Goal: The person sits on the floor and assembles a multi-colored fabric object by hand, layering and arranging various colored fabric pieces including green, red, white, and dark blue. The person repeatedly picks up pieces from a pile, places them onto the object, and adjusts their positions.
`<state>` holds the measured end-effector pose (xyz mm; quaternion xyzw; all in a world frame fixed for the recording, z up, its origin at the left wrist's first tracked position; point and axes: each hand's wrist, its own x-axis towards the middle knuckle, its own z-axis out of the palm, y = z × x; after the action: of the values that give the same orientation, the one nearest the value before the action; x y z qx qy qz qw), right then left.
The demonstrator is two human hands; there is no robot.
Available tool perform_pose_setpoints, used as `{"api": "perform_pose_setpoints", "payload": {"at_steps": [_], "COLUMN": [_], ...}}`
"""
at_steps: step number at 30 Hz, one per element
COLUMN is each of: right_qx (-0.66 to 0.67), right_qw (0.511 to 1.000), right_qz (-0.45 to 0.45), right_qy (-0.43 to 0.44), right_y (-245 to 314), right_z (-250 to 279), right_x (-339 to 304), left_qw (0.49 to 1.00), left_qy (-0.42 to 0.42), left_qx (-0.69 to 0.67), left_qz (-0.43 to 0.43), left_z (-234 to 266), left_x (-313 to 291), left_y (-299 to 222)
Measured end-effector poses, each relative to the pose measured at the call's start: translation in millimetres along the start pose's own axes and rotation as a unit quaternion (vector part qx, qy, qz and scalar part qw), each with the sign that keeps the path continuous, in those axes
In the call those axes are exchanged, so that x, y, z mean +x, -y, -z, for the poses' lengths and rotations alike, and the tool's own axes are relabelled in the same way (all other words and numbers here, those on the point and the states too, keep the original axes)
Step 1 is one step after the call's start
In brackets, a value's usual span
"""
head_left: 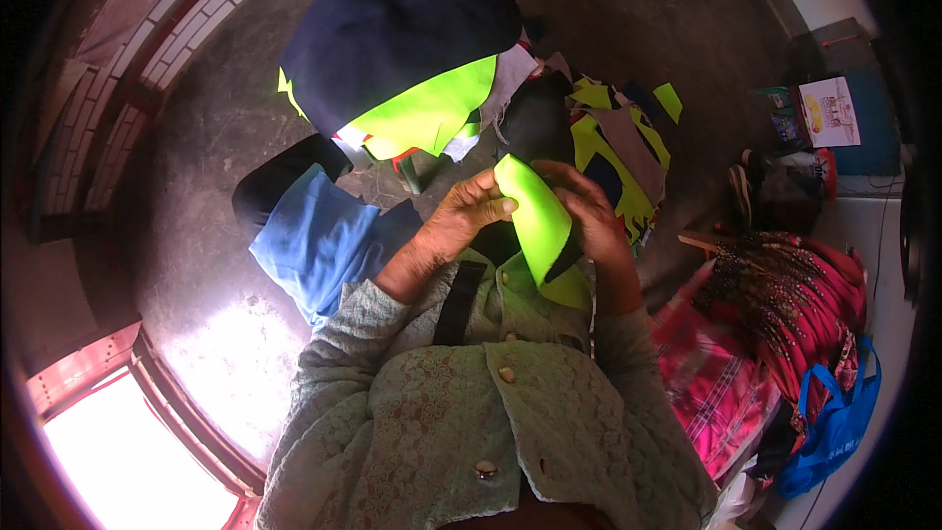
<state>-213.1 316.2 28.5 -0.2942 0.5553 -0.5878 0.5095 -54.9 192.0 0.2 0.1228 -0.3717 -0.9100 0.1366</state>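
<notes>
A neon yellow-green piece of fabric [536,223] is held up in front of my chest between both hands. My left hand [459,216] pinches its left edge, thumb on the near face. My right hand [595,214] is closed on its upper right side, some fingertips hidden behind the cloth. Below it, a dark patch and more neon cloth [568,290] show against my jacket. Just beyond my hands, a large bundle of navy fabric [402,34] with neon fabric [432,103] beneath stands over the floor. Light blue cloth [314,236] lies to the left of my left forearm.
Neon, navy and grey fabric scraps [628,157] are heaped on the dark floor [211,172] beyond my right hand. Pink plaid cloth [721,378], a dark red patterned cloth [785,299] and a blue bag [834,427] are at the right. Bright light enters at lower left.
</notes>
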Motion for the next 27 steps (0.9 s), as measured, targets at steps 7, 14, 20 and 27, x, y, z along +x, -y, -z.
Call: {"api": "perform_pose_setpoints", "payload": {"at_steps": [7, 14, 20, 27], "right_qx": [0.005, 0.128, 0.216, 0.173], "right_qw": [0.998, 0.983, 0.946, 0.956], "right_qz": [-0.043, 0.062, 0.117, 0.142], "right_qy": [-0.042, -0.118, -0.211, -0.191], "right_y": [-30.1, -23.1, -27.2, -9.2], "right_z": [12.2, 11.1, 36.4, 27.4], "right_x": [8.9, 19.7, 19.0, 5.7], "left_qw": [0.991, 0.991, 0.999, 0.993], "left_qy": [-0.096, 0.016, 0.012, -0.045], "left_qx": [0.085, 0.069, -0.009, -0.107], "left_qz": [0.049, 0.117, 0.032, -0.011], "left_z": [9.3, 1.7, 12.6, 26.4], "left_x": [1.5, -6.0, -12.5, -26.1], "left_y": [2.6, -12.8, -26.7, -49.6]}}
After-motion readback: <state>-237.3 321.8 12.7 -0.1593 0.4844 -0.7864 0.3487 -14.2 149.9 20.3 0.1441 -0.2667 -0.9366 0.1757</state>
